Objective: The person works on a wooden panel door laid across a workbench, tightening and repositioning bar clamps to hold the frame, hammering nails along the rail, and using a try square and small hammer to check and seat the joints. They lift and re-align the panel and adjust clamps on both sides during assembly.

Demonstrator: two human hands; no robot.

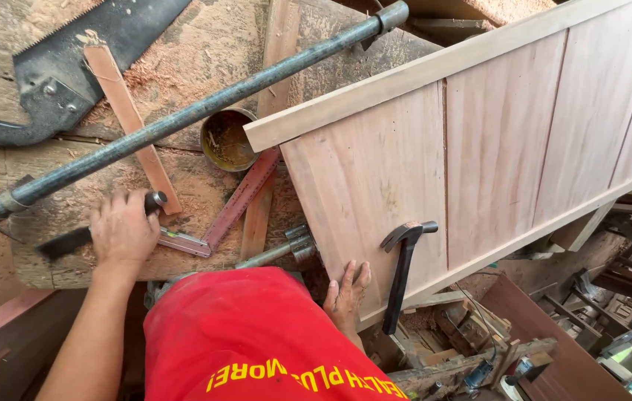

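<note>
While your left hand (123, 232) is gripping dark tool (71, 241) on workbench (204, 56), your right hand (347, 291) is pressing flat, fingers spread, on wood panel (479, 141) beside hammer (403, 271).

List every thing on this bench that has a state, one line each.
Left hand: closed on a dark tool handle.
Right hand: flat on the wooden panel, fingers spread.
Hammer: lying loose on the panel.
Saw: lying flat, unheld.
Tin can: upright, open, partly under the panel's rail.
Long metal pipe: lying slantwise across the bench.
</note>
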